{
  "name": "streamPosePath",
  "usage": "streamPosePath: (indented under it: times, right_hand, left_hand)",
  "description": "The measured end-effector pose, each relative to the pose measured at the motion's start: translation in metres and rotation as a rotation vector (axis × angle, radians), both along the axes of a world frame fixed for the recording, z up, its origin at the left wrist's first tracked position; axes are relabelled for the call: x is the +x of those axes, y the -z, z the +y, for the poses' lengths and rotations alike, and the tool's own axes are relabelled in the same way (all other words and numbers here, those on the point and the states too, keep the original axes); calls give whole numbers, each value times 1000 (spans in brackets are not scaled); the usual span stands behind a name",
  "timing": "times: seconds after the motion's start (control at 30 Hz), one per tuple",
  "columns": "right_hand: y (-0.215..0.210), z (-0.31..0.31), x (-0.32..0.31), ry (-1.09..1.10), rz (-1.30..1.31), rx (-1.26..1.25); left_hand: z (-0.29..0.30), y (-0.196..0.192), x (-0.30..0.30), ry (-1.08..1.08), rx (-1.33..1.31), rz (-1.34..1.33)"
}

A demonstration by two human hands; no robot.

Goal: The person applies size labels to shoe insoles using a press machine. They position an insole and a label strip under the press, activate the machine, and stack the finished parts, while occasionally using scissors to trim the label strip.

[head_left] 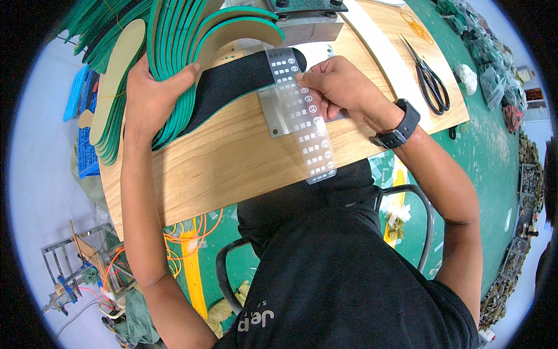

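Note:
My left hand (154, 99) is closed around a fanned stack of green-edged insoles (174, 46) with tan faces, at the left of the table. A black insole (232, 78) lies flat beside the stack, its rounded end reaching under the press. Between thumb and fingers, my right hand (346, 87) pinches a clear strip of heat-transfer labels (314, 134) with white print. The strip crosses the black insole near its far end and hangs past the table's front edge. Beneath them shows part of a flat metal plate (276, 116).
A metal press block (311, 32) stands at the table's back. Black-handled scissors (430, 84) and yellow rubber bands (417, 26) lie to the right, past a white curved bar (378, 49). Tied insole bundles (116, 81) and a blue crate (88, 131) are at the left.

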State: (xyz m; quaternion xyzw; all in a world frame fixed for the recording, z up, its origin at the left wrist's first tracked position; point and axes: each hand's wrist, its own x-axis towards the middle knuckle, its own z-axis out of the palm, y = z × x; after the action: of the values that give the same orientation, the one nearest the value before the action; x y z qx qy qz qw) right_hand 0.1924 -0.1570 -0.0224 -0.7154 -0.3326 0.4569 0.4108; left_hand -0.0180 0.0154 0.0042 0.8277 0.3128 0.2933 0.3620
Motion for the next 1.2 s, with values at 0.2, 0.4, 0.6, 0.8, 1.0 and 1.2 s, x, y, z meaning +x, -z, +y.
streamPosePath:
  times: [0.2,0.4,0.6,0.8,1.0,1.2]
  right_hand:
    - [0,0,1,-16,11,-16]
    - [0,-3,-1,5,-20,11]
    - [2,-3,0,-3,-17,19]
    - [-8,-13,-7,55,72,16]
    - [-7,-26,-15,69,129,10]
    - [-6,-28,-14,52,132,-4]
  left_hand:
    - [-1,-1,0,-7,-7,23]
    - [-5,0,4,13,30,18]
    - [-5,2,5,19,2,-2]
    - [-6,1,3,0,-6,11]
    - [-11,-1,-3,-2,-48,22]
    - [-14,-2,-3,-1,-35,-2]
